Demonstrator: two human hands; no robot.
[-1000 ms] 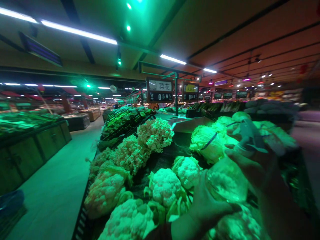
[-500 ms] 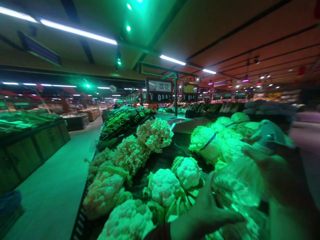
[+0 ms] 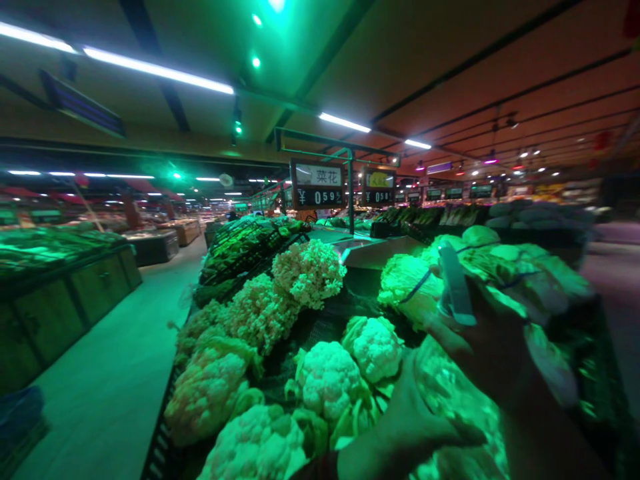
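As I look down at the worktop (image 3: 163, 427), my left hand (image 3: 407, 427) lies open, fingers spread against a clear plastic bag (image 3: 453, 393) of pale produce. My right hand (image 3: 483, 340) is curled shut around a pale strip of plastic (image 3: 455, 283). The bag sits between cauliflower heads (image 3: 327, 377) and banded cabbages (image 3: 407, 287).

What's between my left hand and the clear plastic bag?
Nothing visible: your left hand sits right up against the clear plastic bag. The loose cauliflower lies on the hand's other side, not between them.
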